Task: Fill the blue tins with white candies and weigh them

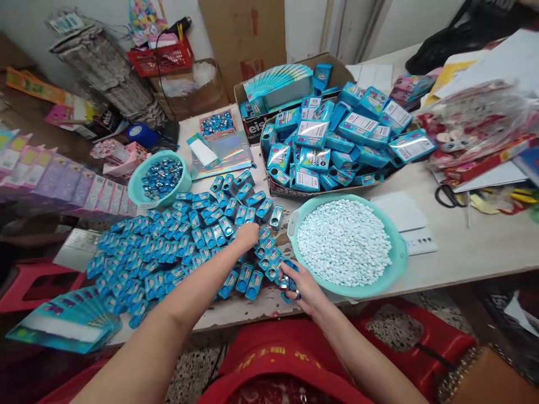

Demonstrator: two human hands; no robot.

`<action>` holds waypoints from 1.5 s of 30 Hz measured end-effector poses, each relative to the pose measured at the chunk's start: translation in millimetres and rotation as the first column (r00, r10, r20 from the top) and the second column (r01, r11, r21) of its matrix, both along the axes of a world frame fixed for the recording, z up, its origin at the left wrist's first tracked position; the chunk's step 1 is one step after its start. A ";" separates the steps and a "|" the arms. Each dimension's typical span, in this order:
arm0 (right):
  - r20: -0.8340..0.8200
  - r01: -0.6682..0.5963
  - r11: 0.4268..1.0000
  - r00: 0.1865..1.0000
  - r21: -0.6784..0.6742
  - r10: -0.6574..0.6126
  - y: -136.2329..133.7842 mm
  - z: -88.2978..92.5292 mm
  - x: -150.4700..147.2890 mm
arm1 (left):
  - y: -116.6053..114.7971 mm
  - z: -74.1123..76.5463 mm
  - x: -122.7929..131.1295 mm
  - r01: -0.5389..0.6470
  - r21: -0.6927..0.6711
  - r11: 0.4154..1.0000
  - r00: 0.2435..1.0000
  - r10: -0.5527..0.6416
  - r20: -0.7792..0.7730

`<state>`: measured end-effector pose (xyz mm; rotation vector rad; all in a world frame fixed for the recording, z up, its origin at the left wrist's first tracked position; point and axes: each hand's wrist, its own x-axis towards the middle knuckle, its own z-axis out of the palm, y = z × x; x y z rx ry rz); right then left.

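Many small upright blue boxes [162, 249] stand packed together on the table, several with a round metallic piece at the top. My left hand [247, 235] is curled down among the boxes at the right side of the group, its fingertips hidden behind the hand. At the front right corner of the group, my right hand [304, 287] is closed around several blue and silver metallic caps [285, 280]. Similar caps [162, 178] fill a mint-green bowl [135, 188] at the back left. Just right of my right hand sits a large mint basin [398, 269] of pale blue candies [343, 241].
Behind the basin, an open carton [290, 192] is heaped with blue candy boxes [314, 134]. A pink tray [217, 124] of caps and a holographic sheet [236, 154] lie farther back. Scissors [448, 196] and plastic bags [484, 120] are at right. A red stool [415, 348] stands below the table.
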<state>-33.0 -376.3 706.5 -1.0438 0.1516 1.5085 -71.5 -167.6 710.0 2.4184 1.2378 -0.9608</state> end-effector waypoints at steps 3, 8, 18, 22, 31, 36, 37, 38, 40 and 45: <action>-0.003 -0.026 1.000 1.000 0.005 0.026 3.8 -3.4 11.0 | -3.1 1.1 3.8 0.027 0.023 0.999 0.999 -0.026 -0.042; 0.025 -0.089 0.996 0.996 -0.021 0.089 11.8 -7.5 22.7 | -8.9 24.5 -4.1 0.048 0.068 0.997 0.999 -0.049 0.004; 0.128 -0.257 0.966 0.958 -0.025 0.258 29.9 -6.6 20.6 | -52.5 19.7 -18.3 -0.110 -0.605 0.788 0.784 0.443 0.435; 0.082 -0.120 0.991 0.989 -0.057 0.125 27.5 -11.8 20.7 | -19.8 12.5 7.6 -0.112 -0.268 0.957 0.873 0.223 0.434; 0.054 -0.094 0.994 0.994 -0.050 0.097 23.7 -13.7 10.4 | 11.4 -2.3 77.1 0.062 0.047 0.997 0.980 -0.070 0.184; 0.023 -0.073 0.997 0.997 -0.023 0.073 19.2 -16.4 6.0 | 12.6 -1.5 84.5 0.113 0.074 0.991 0.989 -0.119 0.086; 0.029 -0.074 0.997 0.997 -0.027 0.075 18.3 -17.9 5.9 | 12.9 1.4 82.7 0.119 0.078 0.990 0.988 -0.126 0.085; 0.038 -0.077 0.997 0.996 -0.031 0.078 17.5 -19.5 6.1 | 12.4 5.2 79.0 0.123 0.086 0.989 0.988 -0.130 0.081; 0.060 -0.089 0.995 0.994 -0.034 0.091 16.7 -22.0 7.2 | 7.0 14.3 64.5 0.126 0.092 0.988 0.980 -0.139 0.143; 0.096 -0.173 0.985 0.980 -0.023 0.174 20.5 -20.0 7.4 | -33.3 26.0 3.9 0.363 -0.346 0.865 0.801 -0.100 0.590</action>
